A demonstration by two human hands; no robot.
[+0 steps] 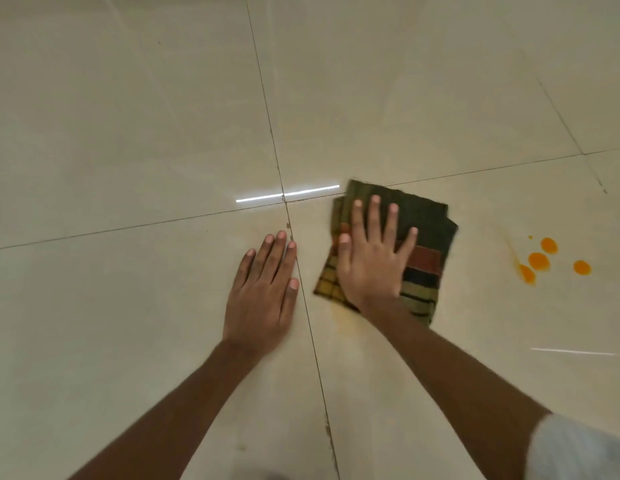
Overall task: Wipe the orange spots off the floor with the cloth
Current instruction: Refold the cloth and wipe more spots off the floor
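Now the fingers (373, 220) of the right hand (371, 265) lie straight and spread, pressing flat on the folded striped cloth (424, 220). Just left of it, the left hand (263, 292) rests with fingers straight on the tiled floor (128, 133). Right of the cloth, apart from it, lie the orange spots (539, 261).

The right hand (371, 261) covers the middle of the cloth (426, 230), which hides the floor (128, 133) beneath. A sleeve (578, 452) is cut off at the lower right corner.
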